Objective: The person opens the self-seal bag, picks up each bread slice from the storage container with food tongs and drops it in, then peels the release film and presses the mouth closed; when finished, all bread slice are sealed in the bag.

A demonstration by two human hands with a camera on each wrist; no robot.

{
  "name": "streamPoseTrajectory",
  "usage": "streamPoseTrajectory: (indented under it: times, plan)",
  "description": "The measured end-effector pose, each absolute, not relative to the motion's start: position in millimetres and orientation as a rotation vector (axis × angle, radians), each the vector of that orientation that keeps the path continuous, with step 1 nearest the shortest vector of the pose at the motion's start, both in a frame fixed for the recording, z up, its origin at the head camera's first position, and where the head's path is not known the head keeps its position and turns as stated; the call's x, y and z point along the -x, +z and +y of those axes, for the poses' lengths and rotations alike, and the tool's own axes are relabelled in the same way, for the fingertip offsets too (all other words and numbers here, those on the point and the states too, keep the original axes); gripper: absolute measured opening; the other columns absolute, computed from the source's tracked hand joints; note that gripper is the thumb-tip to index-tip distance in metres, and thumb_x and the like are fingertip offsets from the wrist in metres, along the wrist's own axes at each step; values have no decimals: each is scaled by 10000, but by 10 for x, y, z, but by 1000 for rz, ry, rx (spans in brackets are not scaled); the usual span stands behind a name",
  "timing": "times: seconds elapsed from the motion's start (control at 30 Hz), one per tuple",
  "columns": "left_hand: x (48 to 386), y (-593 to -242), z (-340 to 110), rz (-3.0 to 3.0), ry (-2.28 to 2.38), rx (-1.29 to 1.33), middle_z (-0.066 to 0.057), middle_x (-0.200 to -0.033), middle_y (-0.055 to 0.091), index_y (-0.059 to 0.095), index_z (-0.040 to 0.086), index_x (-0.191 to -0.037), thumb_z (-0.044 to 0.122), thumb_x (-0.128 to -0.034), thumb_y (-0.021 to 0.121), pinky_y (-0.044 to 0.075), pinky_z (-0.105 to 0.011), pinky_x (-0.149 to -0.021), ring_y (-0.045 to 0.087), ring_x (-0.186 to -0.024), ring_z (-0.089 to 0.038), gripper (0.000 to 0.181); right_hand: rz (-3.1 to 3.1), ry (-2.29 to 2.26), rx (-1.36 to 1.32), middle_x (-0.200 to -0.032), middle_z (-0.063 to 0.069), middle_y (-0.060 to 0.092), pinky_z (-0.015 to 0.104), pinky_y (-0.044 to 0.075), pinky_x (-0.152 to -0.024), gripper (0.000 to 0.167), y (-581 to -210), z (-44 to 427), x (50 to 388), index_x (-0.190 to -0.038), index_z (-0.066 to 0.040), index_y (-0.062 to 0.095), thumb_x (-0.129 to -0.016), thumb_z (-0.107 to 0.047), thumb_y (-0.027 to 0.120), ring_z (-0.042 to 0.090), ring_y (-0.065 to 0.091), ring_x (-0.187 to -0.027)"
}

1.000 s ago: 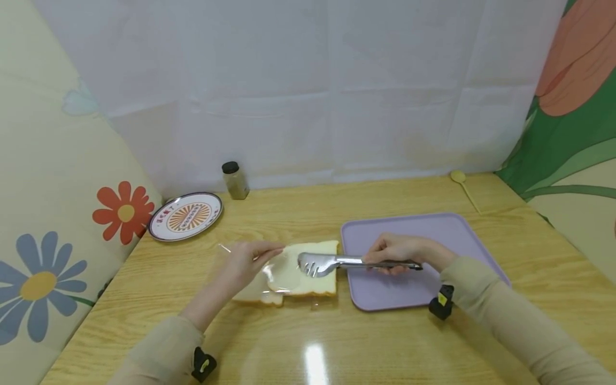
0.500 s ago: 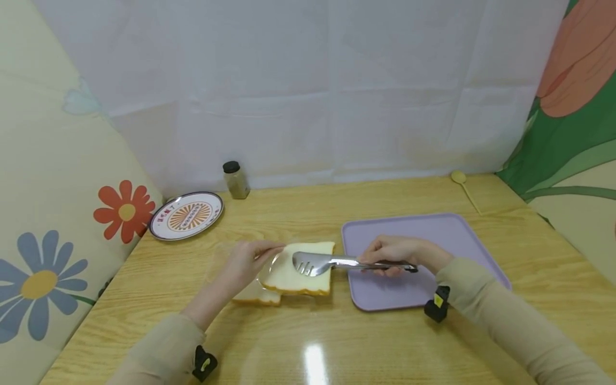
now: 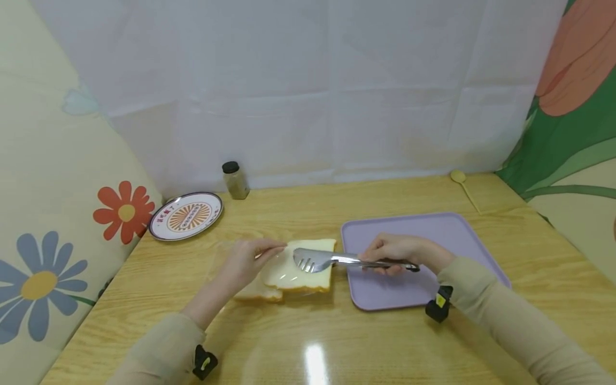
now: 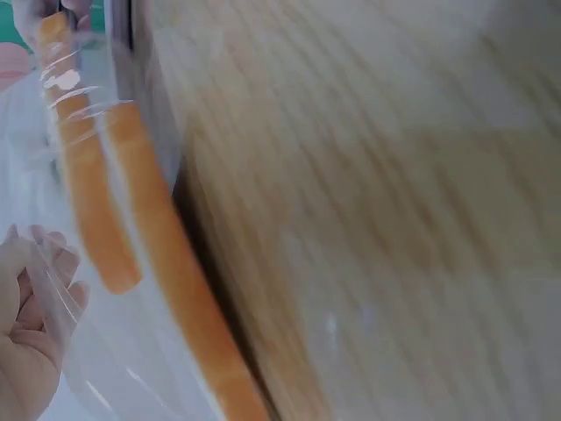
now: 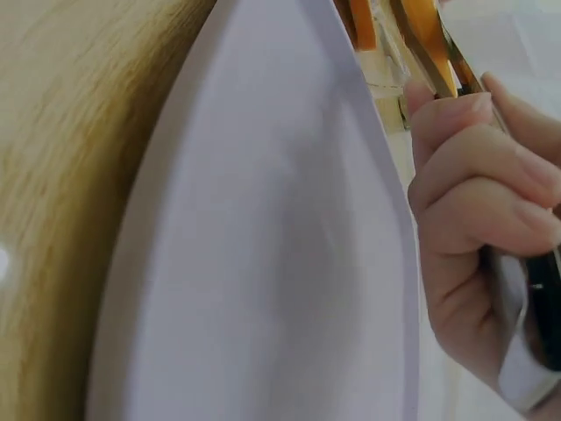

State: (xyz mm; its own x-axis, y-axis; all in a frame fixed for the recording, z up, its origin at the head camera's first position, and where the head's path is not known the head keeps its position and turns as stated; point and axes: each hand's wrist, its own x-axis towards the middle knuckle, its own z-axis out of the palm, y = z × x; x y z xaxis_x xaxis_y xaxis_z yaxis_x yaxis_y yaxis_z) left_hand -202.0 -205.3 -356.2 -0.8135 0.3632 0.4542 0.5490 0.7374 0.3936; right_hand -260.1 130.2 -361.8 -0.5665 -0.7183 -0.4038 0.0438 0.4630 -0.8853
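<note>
My left hand (image 3: 246, 264) pinches the edge of a clear plastic bag (image 4: 114, 373) between thumb and fingers. In my right hand (image 3: 392, 254) is a pair of metal tongs (image 3: 344, 259), whose slotted head lies over the top face of a bread slice (image 3: 284, 275). The tongs' lower arm is hidden beneath that slice. A second bread slice (image 3: 257, 291) lies lower and to the left, partly covered by the first slice and my left hand. In the left wrist view, the brown crusts of the two slices stand apart, with clear film around them.
A purple tray (image 3: 433, 227) lies under my right hand. At the back left are a patterned plate (image 3: 187, 216) and a black-capped jar (image 3: 236, 182). A yellow spoon (image 3: 464, 187) lies at the back right. A white cloth (image 3: 308, 107) hangs behind the table.
The tongs and upper bread slice have shifted slightly left, and the slice has risen a little in the last half second. My left hand has barely moved.
</note>
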Motion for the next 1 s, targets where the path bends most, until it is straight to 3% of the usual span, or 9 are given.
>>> streamPoseTrajectory:
  times: [0.1, 0.33, 0.5, 0.83, 1.0]
  plan:
    - [2016, -3574, -2051, -2608, -752, 715, -70, -933, 740, 745, 91, -978, 112, -856, 676, 574, -340, -724, 704, -834, -194, 141, 1860, -1208, 552, -548, -20, 543, 156, 315, -338, 398, -3624, 1305, 2599, -1005, 114, 634, -957, -270, 541, 37, 381, -366]
    - [2040, -3596, -2012, -2515, -768, 696, -70, -807, 737, 748, 58, -924, 70, -842, 684, 516, -229, -565, 636, -639, -103, 105, 1873, -1185, 509, -542, -21, 535, 165, 303, -335, 353, -3626, 1239, 2590, -969, 75, 658, -942, -264, 561, 36, 371, -361]
    - [2044, -3593, -1987, -2477, -777, 687, -59, -763, 731, 751, 55, -874, 80, -836, 692, 517, -237, -554, 631, -612, -99, 74, 1941, -1126, 502, -522, -17, 529, 172, 304, -336, 291, -3620, 1211, 2583, -901, 37, 667, -928, -239, 579, 45, 366, -350]
    - [2033, -3551, -1997, -2502, -840, 644, -91, -792, 734, 741, 23, -884, 89, -859, 672, 526, -236, -563, 656, -643, -144, 98, 2047, -1071, 570, -513, -22, 533, 190, 312, -342, 308, -3619, 1240, 2587, -887, 17, 691, -933, -268, 581, 55, 362, -347]
    - [2016, -3550, -2018, -2623, -861, 672, -98, -889, 739, 746, 52, -943, 112, -870, 663, 571, -268, -655, 699, -769, -190, 126, 1984, -1127, 559, -519, -27, 528, 179, 309, -341, 332, -3637, 1264, 2575, -902, 43, 679, -929, -274, 586, 45, 364, -356]
